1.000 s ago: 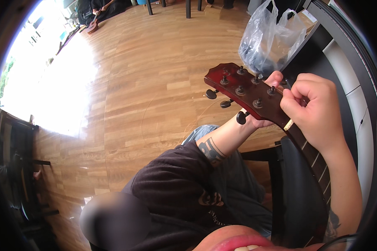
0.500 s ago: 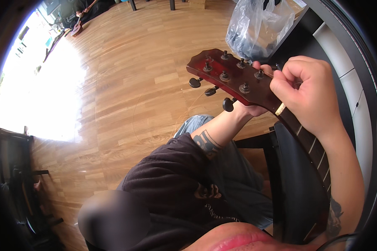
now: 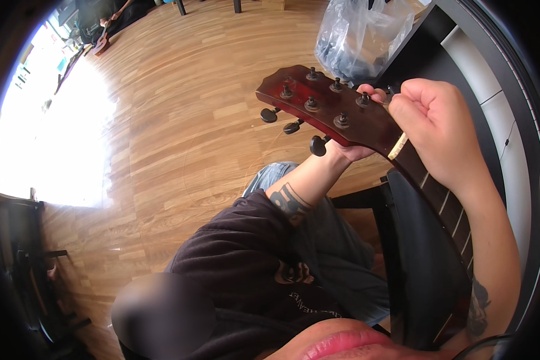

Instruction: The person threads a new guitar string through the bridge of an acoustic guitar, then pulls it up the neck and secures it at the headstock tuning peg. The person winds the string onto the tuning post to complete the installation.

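A guitar with a dark red headstock (image 3: 309, 102) and dark fretted neck (image 3: 438, 192) lies diagonally across my right side. Metal string posts stand on the headstock's face, and black tuning pegs (image 3: 292, 126) stick out along its near edge. No strings run over the visible frets beside the pale nut (image 3: 398, 146). My left hand (image 3: 351, 152) reaches underneath and grips the headstock from below; its fingertips show at the far edge. My right hand (image 3: 435, 123) is closed in a pinch at that far edge, on what looks like a thin string, mostly hidden by the fingers.
A clear plastic bag (image 3: 357, 39) stands beside a black shelf unit (image 3: 423, 57) at the far right. A black chair (image 3: 27, 264) is at the left. A person with a small guitar (image 3: 101, 45) sits far left on the wooden floor (image 3: 180, 90).
The headstock and both hands sit slightly further left in view, along with the whole scene. My right fingers have curled a little tighter at the headstock's far edge.
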Available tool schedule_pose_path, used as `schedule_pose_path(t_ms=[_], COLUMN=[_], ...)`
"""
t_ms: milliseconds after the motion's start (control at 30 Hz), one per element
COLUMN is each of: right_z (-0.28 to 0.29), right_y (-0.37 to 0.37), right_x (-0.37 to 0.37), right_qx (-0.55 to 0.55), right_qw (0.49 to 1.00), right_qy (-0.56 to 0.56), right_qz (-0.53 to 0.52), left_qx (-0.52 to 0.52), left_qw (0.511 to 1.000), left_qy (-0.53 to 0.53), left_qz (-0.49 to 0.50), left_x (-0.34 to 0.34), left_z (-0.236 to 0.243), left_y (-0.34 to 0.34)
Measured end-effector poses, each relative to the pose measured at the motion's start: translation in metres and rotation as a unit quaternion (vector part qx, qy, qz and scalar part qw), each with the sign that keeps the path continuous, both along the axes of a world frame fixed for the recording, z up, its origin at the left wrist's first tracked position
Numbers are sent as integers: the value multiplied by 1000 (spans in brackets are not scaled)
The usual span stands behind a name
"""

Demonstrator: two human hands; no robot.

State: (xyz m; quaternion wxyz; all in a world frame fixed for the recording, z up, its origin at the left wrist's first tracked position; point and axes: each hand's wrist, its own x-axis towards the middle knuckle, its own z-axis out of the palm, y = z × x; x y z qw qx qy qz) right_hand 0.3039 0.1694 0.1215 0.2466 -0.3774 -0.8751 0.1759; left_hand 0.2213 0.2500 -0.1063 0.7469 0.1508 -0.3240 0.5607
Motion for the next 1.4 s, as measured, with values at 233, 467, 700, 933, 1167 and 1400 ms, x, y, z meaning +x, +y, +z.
schedule_pose_path(t_ms=[233, 467, 700, 933, 1167, 1400], right_z=[1, 1, 0, 0, 8, 11], right_y=[-8, -5, 10, 6, -8, -4], right_x=[8, 8, 4, -11, -12, -11], right_qx=[-22, -39, -32, -12, 61, 113], right_qw=[999, 999, 999, 998, 993, 984], right_qy=[27, 5, 30, 43, -5, 2], right_qz=[-6, -15, -8, 50, 101, 137], left_qx=[145, 33, 380, 147, 169, 212], left_qw=[982, 994, 447, 514, 401, 412], left_qy=[-116, 21, 751, 632, 623, 633], left_qz=[32, 107, 304, 561, 650, 621], left_x=[12, -8, -121, -159, -139, -141], left_z=[11, 14, 82, 172, 184, 194], left_y=[0, -14, -120, -145, -109, -107])
